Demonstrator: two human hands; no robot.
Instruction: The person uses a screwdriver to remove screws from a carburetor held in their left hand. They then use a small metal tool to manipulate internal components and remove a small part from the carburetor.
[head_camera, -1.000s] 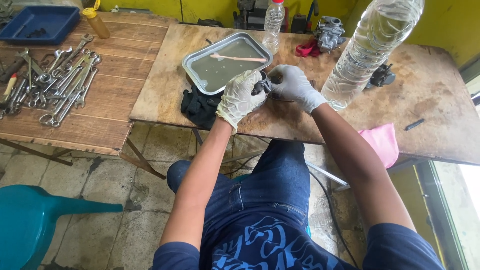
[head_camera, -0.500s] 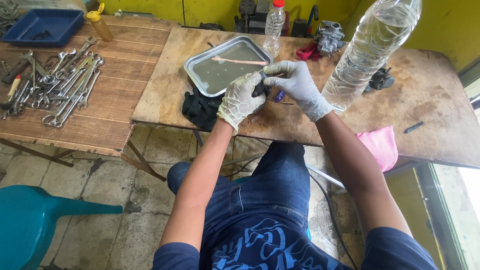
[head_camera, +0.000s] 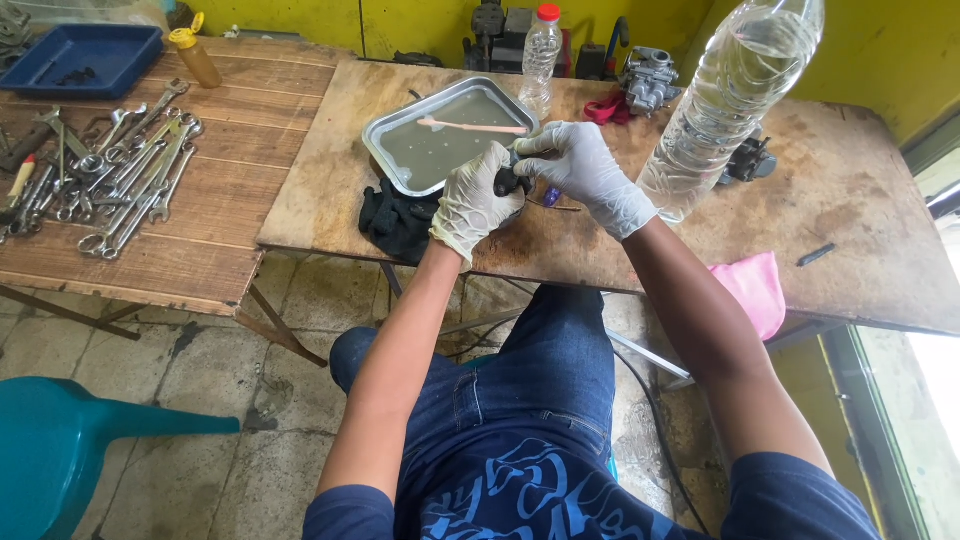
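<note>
1. Centre of the frame: both gloved hands meet just above the near edge of the bench, right beside the metal tray.
2. The left hand is clenched around a small dark part, fingers curled under it.
3. The right hand comes in from the right, fingertips pinched on the top of that same dark part; what it grips there is too small to tell.
4. A small purple-handled tool peeks out just below the right hand.
5. The tray holds cloudy liquid with a pale brush lying in it.
6. A black rag lies at the bench edge, just left of the left hand.
7. A large clear water bottle stands close to the camera, upper right.
8. A pink cloth hangs off the bench edge at right.
9. Far left, wrenches are spread across a second wooden bench, with a blue tray above them.
</note>
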